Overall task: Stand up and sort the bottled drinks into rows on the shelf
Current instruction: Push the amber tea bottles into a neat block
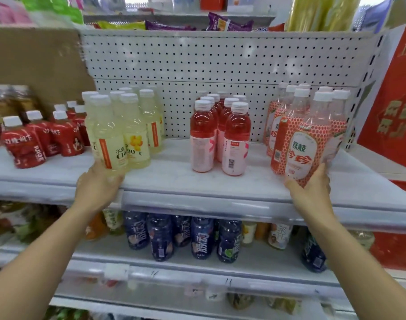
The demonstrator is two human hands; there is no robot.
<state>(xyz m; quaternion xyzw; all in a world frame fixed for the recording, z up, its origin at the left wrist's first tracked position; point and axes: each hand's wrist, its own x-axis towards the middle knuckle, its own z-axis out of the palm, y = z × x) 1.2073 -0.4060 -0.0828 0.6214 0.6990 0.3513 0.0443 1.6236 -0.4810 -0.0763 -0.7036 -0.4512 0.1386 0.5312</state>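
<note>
- Red glossy wrap labels and white screw caps: the red bottles (24, 144) stand upright at the far left of the shelf (197, 181). The brown ones behind them are too blurred to make out.
- Pale yellow liquid in clear, waisted plastic: the yellow bottles (139, 125) stand clustered, caps up.
- The front yellow bottle (107, 144) is at the near-left corner of that cluster. Its long axis is near vertical, with the cap up and leaning slightly left.
- My left hand (98, 185) grasps its base from below. The fingers are hidden behind the bottle and the thumb is smeared by motion.
- Smooth cylinders of pink liquid with pale pink labels: the pink bottles (220, 135) stand mid-shelf in two rows running front to back.
- Red-and-white dotted sleeves on clear plastic: the lychee bottles (287, 116) are grouped at the right end.
- The front lychee bottle (301, 146) is cap up and tipped slightly right.
- My right hand (313, 192) grips its lower end, thumb on the left and fingers wrapped round the right. The base is covered.
- Dark blue bottles (202, 236) stand on the tier below, their tops cut off by the shelf edge.
</note>
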